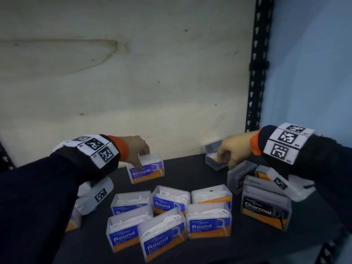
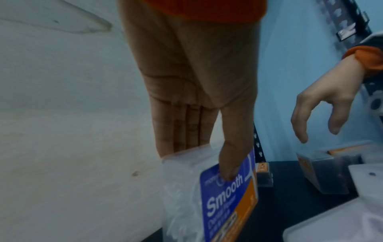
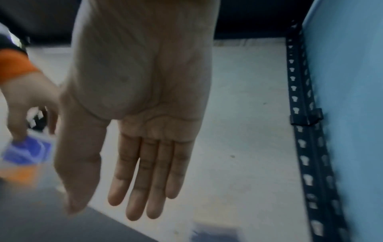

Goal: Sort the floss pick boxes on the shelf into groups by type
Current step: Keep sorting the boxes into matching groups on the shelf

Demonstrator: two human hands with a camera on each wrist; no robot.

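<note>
My left hand (image 1: 142, 159) grips a clear box labelled Smooth (image 1: 147, 171) at the back middle of the black shelf (image 1: 188, 174). In the left wrist view its thumb (image 2: 230, 163) presses the blue label of the Smooth box (image 2: 228, 199), with the fingers behind it. My right hand (image 1: 226, 157) hovers open, fingers straight, over a dark-filled box (image 1: 214, 162) at the back right. Several Round boxes (image 1: 171, 212) cluster at the front middle. A Charcoal box (image 1: 264, 208) stands front right, with another (image 1: 240, 176) behind it.
A pale board forms the back wall (image 1: 133, 82). A black perforated upright (image 1: 259, 73) rises at the right, with a blue wall (image 1: 314, 63) beyond it. One more box (image 1: 73, 223) sits partly hidden under my left arm.
</note>
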